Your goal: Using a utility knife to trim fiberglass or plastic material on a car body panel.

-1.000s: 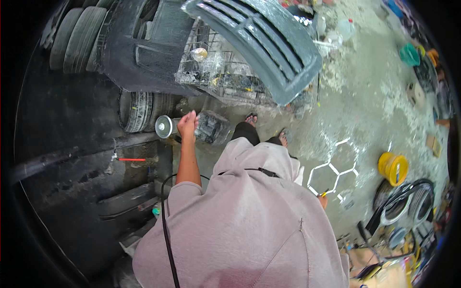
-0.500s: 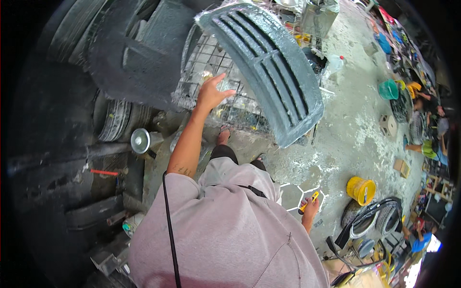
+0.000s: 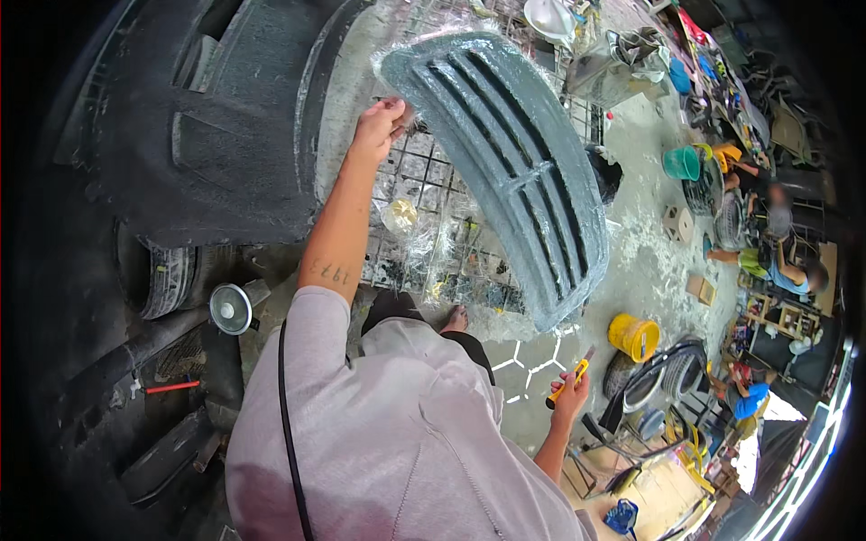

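Observation:
A grey louvred vent panel [image 3: 532, 171], glossy and with frayed, fibrous edges, lies aslant over a wire-mesh stand [image 3: 433, 189]. My left hand [image 3: 379, 131] is at its upper left edge, fingers curled closed on the rim; the fingertips are slightly blurred. Low on the right, away from the panel, my right hand [image 3: 570, 397] grips a yellow and black utility knife [image 3: 568, 383], its blade pointing up and away from me. A small pale yellowish round thing [image 3: 400, 215] and clear, stringy scraps are on the mesh below my left hand.
A large black moulded car part [image 3: 225, 153] stands close on the left, above a tyre [image 3: 171, 279] and a round metal lamp-like thing [image 3: 231, 309]. At right are a yellow bucket [image 3: 634, 336], stacked tyres [image 3: 681, 370] and a green bucket [image 3: 681, 163]. People work farther right.
My left hand has gone from spread fingers over the mesh to closed at the panel's upper left edge. My right hand still holds the knife, its blade now visible. The view has shifted.

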Action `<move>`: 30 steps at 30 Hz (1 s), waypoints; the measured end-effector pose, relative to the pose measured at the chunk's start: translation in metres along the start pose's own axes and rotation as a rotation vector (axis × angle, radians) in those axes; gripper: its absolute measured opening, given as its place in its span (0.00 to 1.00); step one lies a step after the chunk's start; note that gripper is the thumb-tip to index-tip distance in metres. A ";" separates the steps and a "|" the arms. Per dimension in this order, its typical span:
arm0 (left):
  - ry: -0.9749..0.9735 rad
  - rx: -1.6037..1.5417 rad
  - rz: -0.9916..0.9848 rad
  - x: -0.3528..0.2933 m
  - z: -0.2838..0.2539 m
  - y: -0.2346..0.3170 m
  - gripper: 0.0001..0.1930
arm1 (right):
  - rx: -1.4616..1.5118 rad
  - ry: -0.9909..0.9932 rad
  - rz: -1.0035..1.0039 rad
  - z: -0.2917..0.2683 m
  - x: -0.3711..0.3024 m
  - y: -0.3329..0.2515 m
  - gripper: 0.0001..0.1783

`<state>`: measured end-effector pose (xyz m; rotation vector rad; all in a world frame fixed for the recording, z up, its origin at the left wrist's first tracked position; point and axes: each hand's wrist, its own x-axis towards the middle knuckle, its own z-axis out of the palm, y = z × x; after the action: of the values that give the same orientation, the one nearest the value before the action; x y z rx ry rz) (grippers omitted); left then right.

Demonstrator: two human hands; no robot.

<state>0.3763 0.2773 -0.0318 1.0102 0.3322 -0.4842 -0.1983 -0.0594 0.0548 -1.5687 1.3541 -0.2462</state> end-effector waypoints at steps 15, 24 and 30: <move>-0.067 -0.175 -0.022 0.000 -0.010 -0.003 0.12 | 0.001 0.084 0.062 0.035 -0.043 -0.017 0.18; 0.160 0.060 0.247 0.010 -0.006 0.066 0.20 | 0.083 0.038 -0.015 0.056 -0.052 -0.036 0.25; 0.199 0.165 0.414 0.041 -0.020 0.057 0.12 | 0.045 -0.133 -0.196 0.132 -0.051 -0.138 0.29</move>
<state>0.4404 0.3100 -0.0198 1.2552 0.2530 -0.0351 -0.0379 0.0351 0.1207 -1.6513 1.0867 -0.2850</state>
